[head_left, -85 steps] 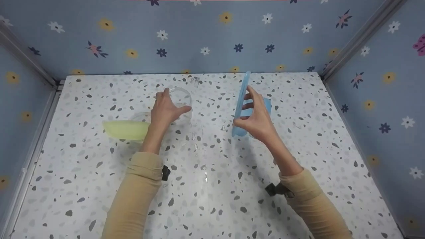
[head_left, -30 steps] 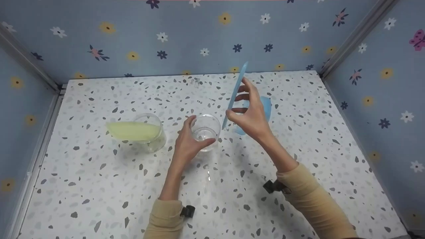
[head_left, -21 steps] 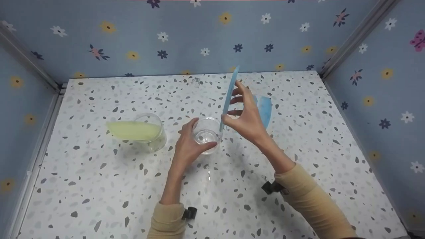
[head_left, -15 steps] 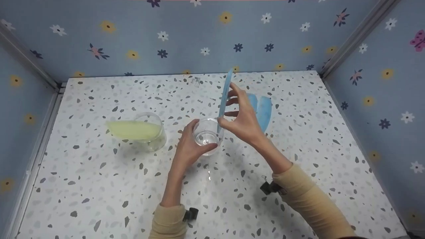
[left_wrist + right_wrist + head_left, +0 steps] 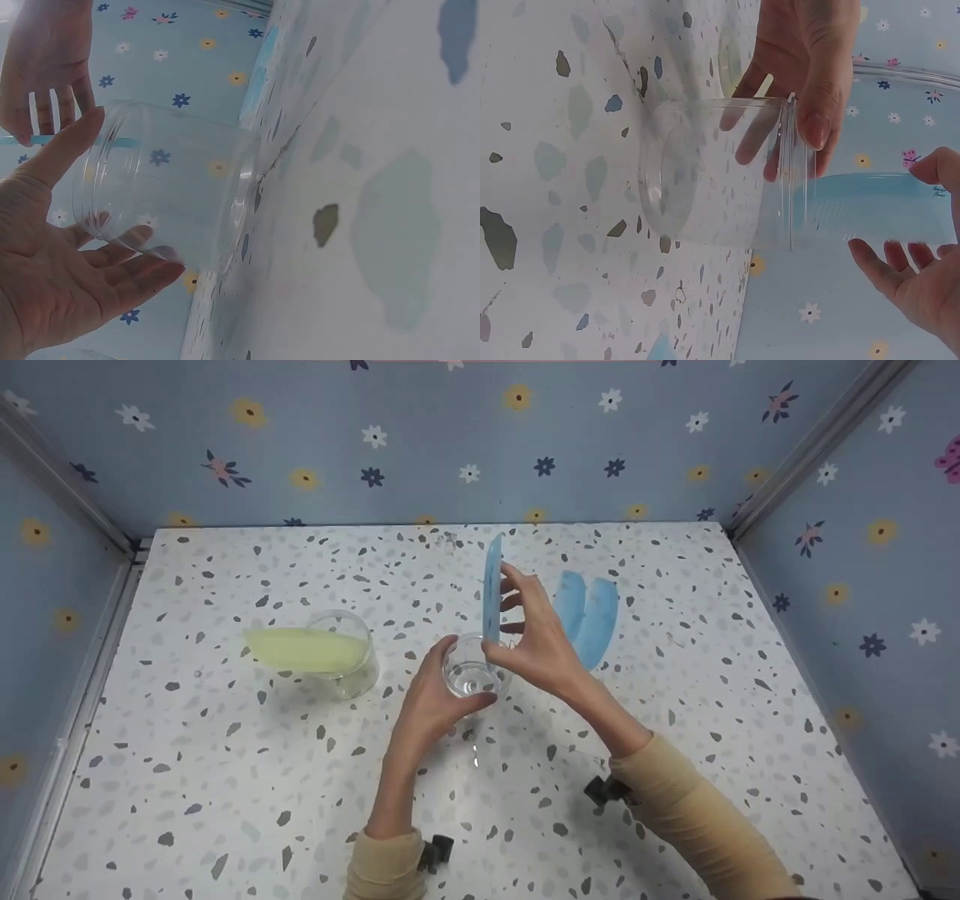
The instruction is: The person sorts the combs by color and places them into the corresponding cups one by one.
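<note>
My left hand [image 5: 431, 701] grips a clear, wide-mouthed jar [image 5: 469, 681] standing on the table, thumb on the near side and fingers on the far side. My right hand [image 5: 541, 649] pinches a translucent blue comb [image 5: 491, 592] upright between thumb and fingertips. In the right wrist view, fine parallel lines show near the lower end of this comb [image 5: 877, 199], which reaches just past the threaded rim of the jar [image 5: 705, 172]. The left wrist view shows the jar [image 5: 180, 180] from the side, with the comb's edge inside its mouth.
A second clear jar [image 5: 358, 679] stands to the left, with a pale yellow half-moon comb [image 5: 307, 650] leaning out over its rim. Two more blue combs [image 5: 600, 622] lie side by side on the speckled table [image 5: 262, 810], right of my right hand. Flowered walls [image 5: 420, 450] enclose the back and sides.
My left hand has left the yellow comb's side and brought the jar rightward and nearer. My right hand has moved left and lowered the blue comb's end into the jar's mouth.
</note>
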The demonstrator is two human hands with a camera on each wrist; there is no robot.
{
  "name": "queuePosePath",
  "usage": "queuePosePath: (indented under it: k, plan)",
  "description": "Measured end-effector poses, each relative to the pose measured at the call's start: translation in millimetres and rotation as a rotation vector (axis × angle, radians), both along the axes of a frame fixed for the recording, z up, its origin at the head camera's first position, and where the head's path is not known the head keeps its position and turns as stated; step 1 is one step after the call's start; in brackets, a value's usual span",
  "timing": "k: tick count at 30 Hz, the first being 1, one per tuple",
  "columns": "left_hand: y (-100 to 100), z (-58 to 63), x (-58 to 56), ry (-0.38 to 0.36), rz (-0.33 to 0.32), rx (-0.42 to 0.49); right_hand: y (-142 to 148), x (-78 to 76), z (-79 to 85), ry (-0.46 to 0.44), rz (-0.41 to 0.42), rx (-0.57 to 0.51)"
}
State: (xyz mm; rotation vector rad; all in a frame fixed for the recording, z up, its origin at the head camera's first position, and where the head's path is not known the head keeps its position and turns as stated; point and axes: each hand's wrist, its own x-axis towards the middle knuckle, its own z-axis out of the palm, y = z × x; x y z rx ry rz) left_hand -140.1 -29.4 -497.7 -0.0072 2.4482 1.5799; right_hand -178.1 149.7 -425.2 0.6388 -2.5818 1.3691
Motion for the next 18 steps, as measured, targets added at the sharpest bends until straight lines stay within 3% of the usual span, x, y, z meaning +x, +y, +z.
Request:
queuePosePath:
  k: [9,18]
  plan:
    - [0.1,-0.6,5.4,0.015,0.011,0.023,-4.0,0.2,-8.5,0.007,0.032,0.062]
    - [-0.2,-4.0,9.8,0.005,0.025,0.039,-6.2,4.1,-15.7,0.029,0.064,0.203]
